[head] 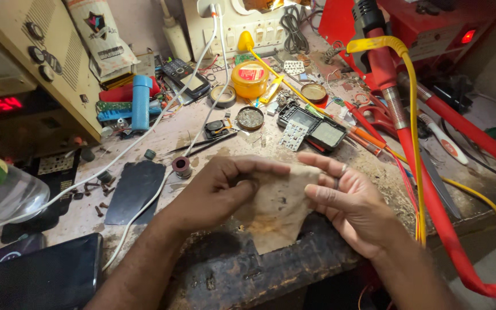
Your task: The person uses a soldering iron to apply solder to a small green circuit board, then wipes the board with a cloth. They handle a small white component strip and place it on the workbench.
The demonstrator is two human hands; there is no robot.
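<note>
Both my hands hold a stained beige cloth (276, 209) above the worn front edge of the workbench (248, 270). My left hand (219, 186) pinches the cloth's upper left part between thumb and fingers. My right hand (348, 201), with rings on two fingers, lies open-palmed under the cloth's right edge, fingers curled over it. Whether something small is wrapped inside the cloth is hidden.
Just beyond the hands lie an opened black phone with its keypad (311, 129), a small solder spool (181, 166), tweezers (202, 143) and a dark phone cover (136, 189). A yellow tub (250, 79), a blue cylinder (142, 100), a power supply (24, 86), red hoses (431, 195) and a plastic bottle (1, 189) crowd the bench.
</note>
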